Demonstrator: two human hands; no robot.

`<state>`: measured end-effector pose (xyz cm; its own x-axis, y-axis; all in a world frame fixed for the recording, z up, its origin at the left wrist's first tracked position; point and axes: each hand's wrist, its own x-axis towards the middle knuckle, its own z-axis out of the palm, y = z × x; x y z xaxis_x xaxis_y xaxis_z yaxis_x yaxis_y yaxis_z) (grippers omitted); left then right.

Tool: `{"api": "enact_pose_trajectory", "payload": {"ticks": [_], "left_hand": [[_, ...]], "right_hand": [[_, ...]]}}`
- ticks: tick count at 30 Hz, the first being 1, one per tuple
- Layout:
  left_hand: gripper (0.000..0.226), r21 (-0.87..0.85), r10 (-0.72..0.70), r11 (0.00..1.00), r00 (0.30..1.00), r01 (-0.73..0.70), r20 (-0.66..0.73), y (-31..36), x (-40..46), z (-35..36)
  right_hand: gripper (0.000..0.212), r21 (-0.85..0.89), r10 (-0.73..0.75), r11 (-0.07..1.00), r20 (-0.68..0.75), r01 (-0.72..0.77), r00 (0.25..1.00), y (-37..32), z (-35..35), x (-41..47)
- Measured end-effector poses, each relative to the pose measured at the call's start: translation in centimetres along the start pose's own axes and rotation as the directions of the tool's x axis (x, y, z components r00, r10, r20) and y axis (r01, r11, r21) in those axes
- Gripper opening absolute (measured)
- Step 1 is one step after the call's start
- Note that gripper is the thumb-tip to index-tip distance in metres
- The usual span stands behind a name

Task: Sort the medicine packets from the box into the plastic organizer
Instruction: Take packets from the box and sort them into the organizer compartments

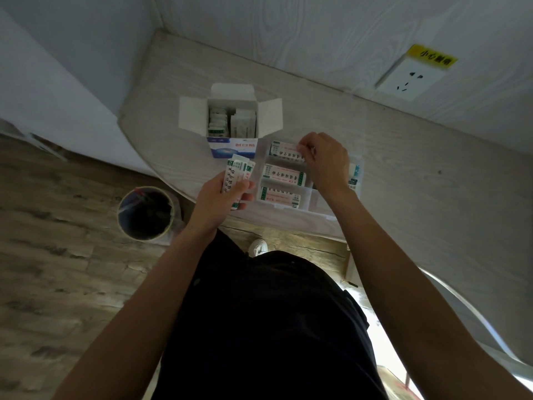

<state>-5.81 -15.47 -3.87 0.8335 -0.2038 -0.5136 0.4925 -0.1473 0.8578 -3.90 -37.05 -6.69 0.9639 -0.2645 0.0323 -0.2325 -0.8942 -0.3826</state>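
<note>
An open white and blue cardboard box [232, 145] stands on the pale table, with several packets inside. Just right of it lies a clear plastic organizer [310, 207]. Its left column holds three white packets with green ends, one per compartment: far [284, 151], middle [284, 174] and near [278, 196]. My right hand [326, 161] pinches the right end of the far packet over its compartment. My left hand [222, 197] grips a small fan of the same packets [237, 176] left of the organizer. Another packet [354, 177] shows at the organizer's right edge, partly hidden by my right wrist.
The table [403, 168] has a rounded front-left corner and meets a wood-grain wall at the back. A wall socket [409, 79] with a yellow label sits at the upper right. A round bin [147, 213] with a dark liner stands on the wooden floor below the table's left edge.
</note>
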Motion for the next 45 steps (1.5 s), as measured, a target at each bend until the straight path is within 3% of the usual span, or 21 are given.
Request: {"api": "enact_pose_trajectory", "payload": {"ticks": [6,10,20,27,31,34,36,39,45], "left_hand": [[0.011,0.016,-0.006,1.000,1.000,0.006,0.002,0.1,0.1,0.1],[0.010,0.045,0.000,0.999,1.000,-0.001,0.009,0.1,0.4,0.2],[0.012,0.046,-0.016,0.999,1.000,0.015,0.015,0.2,0.5,0.1],[0.010,0.066,0.000,0.998,0.999,-0.003,0.039,0.6,0.4,0.1],[0.012,0.044,0.004,0.999,0.998,-0.007,0.066,1.2,0.3,0.3],[0.017,-0.062,-0.045,0.997,0.996,0.050,0.083,1.6,0.1,0.8],[0.022,-0.110,-0.056,0.992,0.993,0.068,0.106,1.8,0.0,1.0],[0.018,-0.037,0.006,0.999,0.990,-0.001,0.143,2.2,-0.4,1.5],[0.014,0.078,0.078,0.993,0.984,-0.091,0.159,2.2,-0.6,2.1]], "right_hand": [[0.023,-0.222,-0.209,0.954,-0.011,0.202,0.978,-0.4,0.1,0.2],[0.030,-0.238,-0.206,0.944,0.111,0.227,0.972,-0.7,-0.2,0.6],[0.031,-0.329,-0.280,0.873,0.263,0.359,0.923,-2.2,-0.4,2.0],[0.029,-0.324,-0.211,0.897,0.286,0.302,0.935,-2.7,-0.4,1.8],[0.029,-0.179,-0.185,0.959,0.184,0.218,0.965,-3.2,-1.9,1.1],[0.023,0.176,-0.060,0.983,0.033,0.053,0.998,-3.8,-3.2,-1.0],[0.018,0.424,0.043,0.903,0.071,-0.069,0.997,-4.4,-3.3,-2.7],[0.014,0.628,0.134,0.732,0.249,-0.266,0.959,-5.3,-2.9,-4.6],[0.014,0.770,0.214,0.484,0.358,-0.417,0.909,-5.3,-2.9,-5.9]]}}
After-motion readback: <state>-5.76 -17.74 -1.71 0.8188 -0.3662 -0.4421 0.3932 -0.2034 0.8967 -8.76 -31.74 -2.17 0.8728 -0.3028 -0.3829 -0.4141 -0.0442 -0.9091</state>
